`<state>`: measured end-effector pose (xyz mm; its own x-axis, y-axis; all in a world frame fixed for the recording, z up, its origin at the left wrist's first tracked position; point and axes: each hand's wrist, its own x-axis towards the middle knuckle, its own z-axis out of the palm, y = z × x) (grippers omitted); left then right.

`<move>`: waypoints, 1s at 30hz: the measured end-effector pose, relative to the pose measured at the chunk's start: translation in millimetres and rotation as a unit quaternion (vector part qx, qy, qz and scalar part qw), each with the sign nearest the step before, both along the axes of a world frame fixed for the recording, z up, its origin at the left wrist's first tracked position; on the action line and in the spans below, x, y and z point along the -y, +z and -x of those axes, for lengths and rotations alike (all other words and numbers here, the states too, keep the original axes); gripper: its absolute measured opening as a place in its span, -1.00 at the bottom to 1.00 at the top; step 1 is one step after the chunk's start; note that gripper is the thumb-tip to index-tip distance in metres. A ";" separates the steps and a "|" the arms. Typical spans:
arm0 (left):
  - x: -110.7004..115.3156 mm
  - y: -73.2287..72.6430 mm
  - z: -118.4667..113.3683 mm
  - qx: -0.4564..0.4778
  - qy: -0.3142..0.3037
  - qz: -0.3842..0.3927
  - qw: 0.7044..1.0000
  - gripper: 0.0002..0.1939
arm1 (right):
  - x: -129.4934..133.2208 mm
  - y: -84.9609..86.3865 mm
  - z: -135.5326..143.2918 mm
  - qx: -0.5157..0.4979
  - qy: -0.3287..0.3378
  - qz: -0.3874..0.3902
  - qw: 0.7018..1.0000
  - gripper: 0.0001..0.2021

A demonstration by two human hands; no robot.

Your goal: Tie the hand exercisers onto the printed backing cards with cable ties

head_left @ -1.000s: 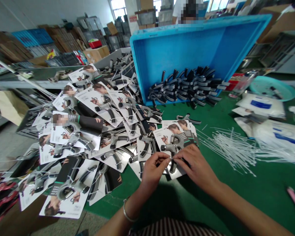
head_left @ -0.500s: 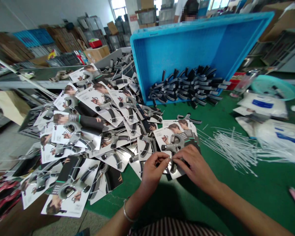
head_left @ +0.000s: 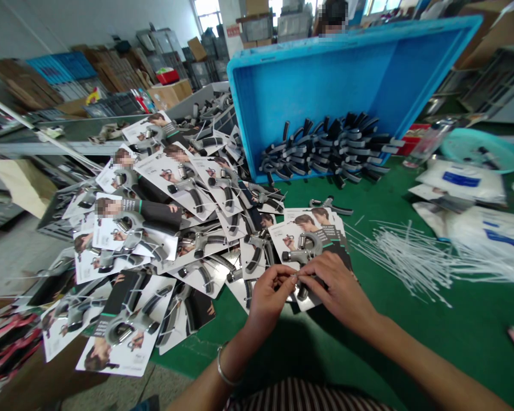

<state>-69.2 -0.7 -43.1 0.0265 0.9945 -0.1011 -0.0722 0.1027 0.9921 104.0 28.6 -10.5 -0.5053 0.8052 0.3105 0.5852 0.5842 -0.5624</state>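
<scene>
A grey hand grip [head_left: 312, 244] lies on the top card [head_left: 280, 230] of a stack in front of me. Over its lower part, my left hand [head_left: 270, 292] and my right hand [head_left: 334, 283] meet with their fingertips pinched together. Whatever is between the fingertips is too small to make out. Loose white cable ties [head_left: 406, 257] lie to the right of the stack. On the left is a heap of carded hand grips [head_left: 132, 234], with white ties across several of them.
A blue crate [head_left: 308, 80] tipped on its side holds many grips [head_left: 325, 151]. One loose grip [head_left: 332, 205] lies before it. Plastic bags [head_left: 466, 180] and a turquoise plate [head_left: 484, 149] are at right. A person's head [head_left: 333, 17] shows behind the crate.
My hands stay over the same grip, and their fingertips have drawn slightly closer together. Behind the crate, the person's head has shifted a little.
</scene>
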 end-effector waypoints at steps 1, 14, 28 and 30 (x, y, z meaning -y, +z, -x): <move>0.6 -0.3 0.0 0.000 0.001 0.000 1.000 -0.82 | 0.5 0.0 -0.1 0.000 -0.001 0.000 1.000 -0.90; 4.1 -5.6 1.2 -0.025 0.001 -0.005 1.000 -0.82 | 5.1 -2.0 -0.4 0.010 0.003 -0.008 1.000 -0.90; 3.1 0.2 3.3 -0.019 0.006 -0.005 1.000 -0.83 | 5.3 2.2 -6.1 -0.074 0.006 0.055 0.996 -0.91; 2.4 1.5 2.8 -0.012 0.009 0.000 1.000 -0.83 | 6.5 2.8 -7.7 -0.091 -0.007 0.058 0.994 -0.91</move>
